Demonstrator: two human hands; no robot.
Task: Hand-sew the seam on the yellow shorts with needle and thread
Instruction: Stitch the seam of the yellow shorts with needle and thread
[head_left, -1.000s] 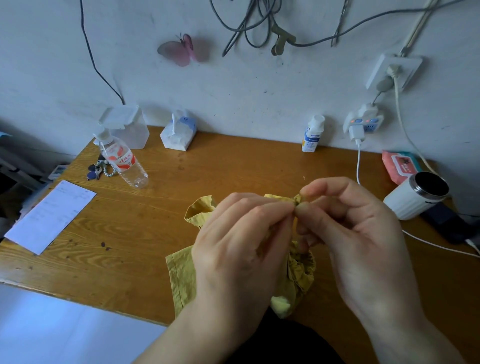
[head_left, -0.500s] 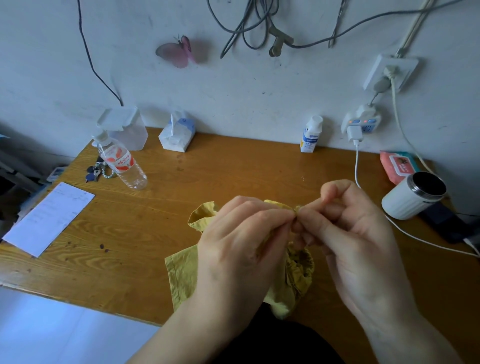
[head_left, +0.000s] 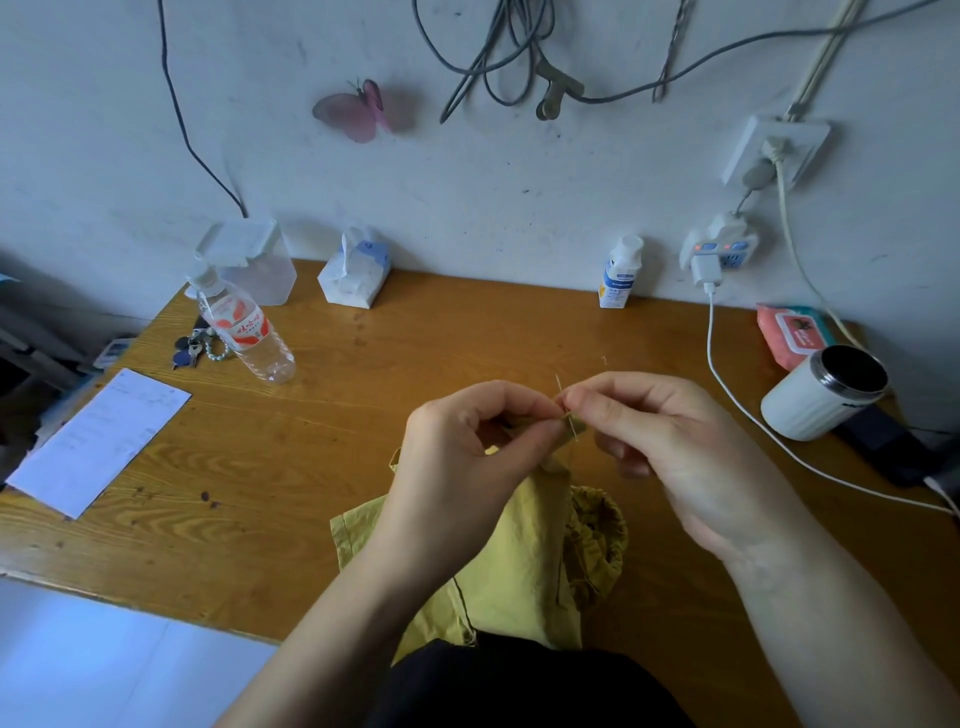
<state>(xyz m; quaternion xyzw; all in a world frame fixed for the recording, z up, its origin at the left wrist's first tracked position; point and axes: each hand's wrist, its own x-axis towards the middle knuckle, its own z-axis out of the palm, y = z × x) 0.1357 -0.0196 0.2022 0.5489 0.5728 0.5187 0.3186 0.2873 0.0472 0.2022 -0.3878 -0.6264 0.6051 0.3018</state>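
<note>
1. Left grip (head_left: 467, 447): thumb + forefinger are pinching a raised fold of the crumpled yellow fabric shorts (head_left: 524, 551); the other fingers are curling in.
2. Right grip (head_left: 675, 441): thumb + forefinger are pinching the thin silver sewing needle (head_left: 559, 384). It's standing near upright w/ a slight tilt, its lower end at the fold, just beside the left fingertips.
3. Shorts are lying at the near edge of the brown wooden surface (head_left: 415, 353), betw. both forearms. The lower part is hanging off the edge, and the gathered waistband is bunching on the right.
4. Thread: too fine to trace.
5. Clear plastic water bottle (head_left: 244, 332) is sitting back left. White mug w/ dark inside (head_left: 826, 395) is sitting at right, w/ a white charging cable (head_left: 727, 384) running just beside it.
</note>
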